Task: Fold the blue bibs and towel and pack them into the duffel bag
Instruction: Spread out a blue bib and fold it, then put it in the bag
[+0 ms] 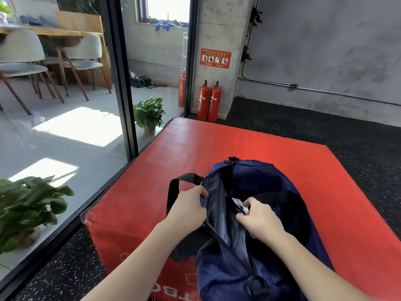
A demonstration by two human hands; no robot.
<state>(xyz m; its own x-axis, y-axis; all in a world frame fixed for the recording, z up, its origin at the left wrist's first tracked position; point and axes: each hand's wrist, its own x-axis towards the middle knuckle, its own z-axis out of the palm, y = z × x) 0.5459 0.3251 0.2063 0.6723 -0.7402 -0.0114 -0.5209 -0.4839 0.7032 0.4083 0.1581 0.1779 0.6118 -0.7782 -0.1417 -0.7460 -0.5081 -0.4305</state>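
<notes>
A navy blue duffel bag (pixel 260 187) lies on a red padded block (pixel 227 140), its top zip parted. My left hand (pixel 188 208) grips the left edge of the opening beside a black strap (pixel 173 187). My right hand (pixel 258 216) grips the right edge, fingers curled into the opening next to a white tag (pixel 238 204). The bag's inside shows only grey lining. No blue bibs or towel are in view on the block.
A glass wall with a black frame (pixel 123 83) runs along the block's left side, with potted plants (pixel 149 114) behind it. Red fire extinguishers (pixel 209 103) stand by a concrete pillar ahead. Dark speckled floor (pixel 358 135) surrounds the block.
</notes>
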